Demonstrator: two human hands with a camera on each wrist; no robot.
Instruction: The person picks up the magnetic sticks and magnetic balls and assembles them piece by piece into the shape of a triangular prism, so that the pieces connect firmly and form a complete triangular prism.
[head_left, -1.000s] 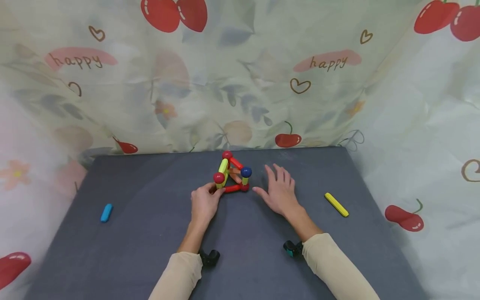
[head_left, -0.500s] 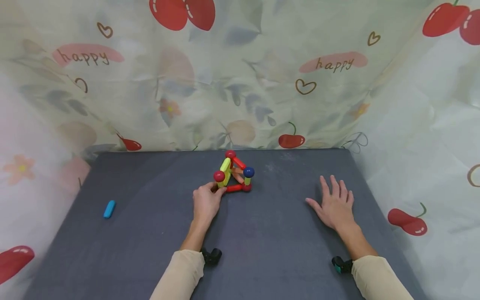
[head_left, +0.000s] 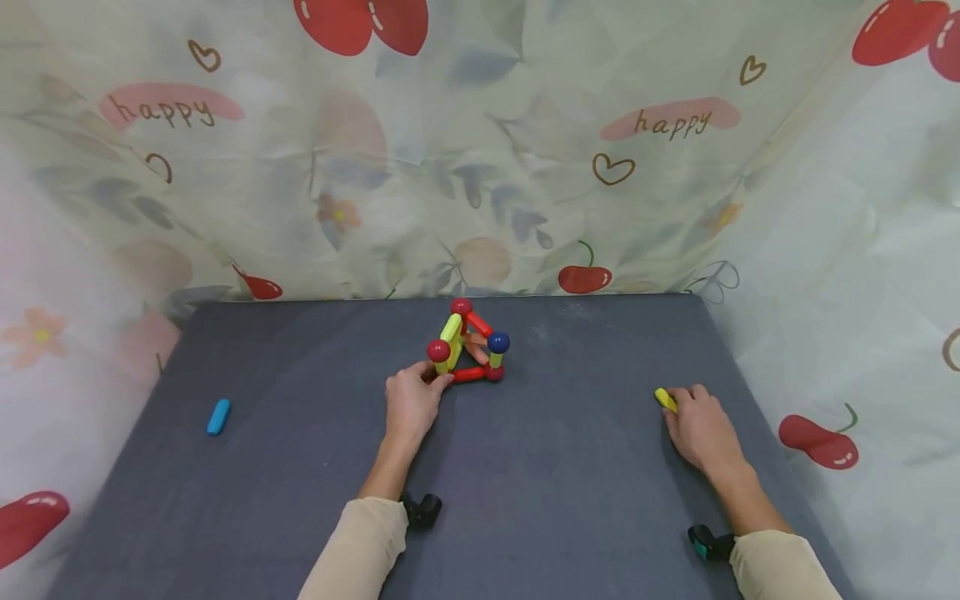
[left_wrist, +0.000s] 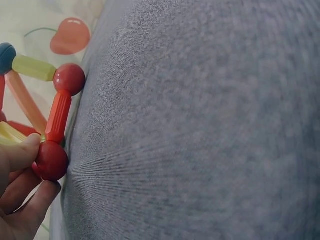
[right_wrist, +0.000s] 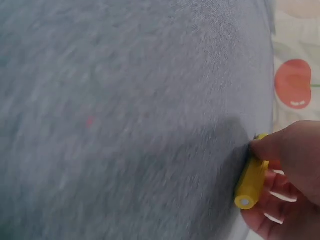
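Note:
A frame of magnetic rods and balls stands near the table's back edge, with a red ball on top, a blue ball [head_left: 498, 342] at the right and a red rod [head_left: 470, 375] along the front. My left hand [head_left: 412, 404] grips its front left corner; in the left wrist view thumb and fingers pinch a red ball [left_wrist: 52, 161] there. Far to the right, my right hand [head_left: 703, 429] holds a yellow magnetic rod [right_wrist: 251, 182] between thumb and fingers, low over the table. A pale magnetic end shows on that rod, while the hand covers part of it.
A short blue rod [head_left: 218, 417] lies on the dark grey table [head_left: 540, 500] at the left. Behind the table and along its sides hangs a patterned cloth [head_left: 420, 208] with cherries. Each wrist bears a small black camera [head_left: 423, 511].
My right hand has moved right, away from the frame, and has taken hold of the yellow rod lying there. My left hand stays at the frame's corner.

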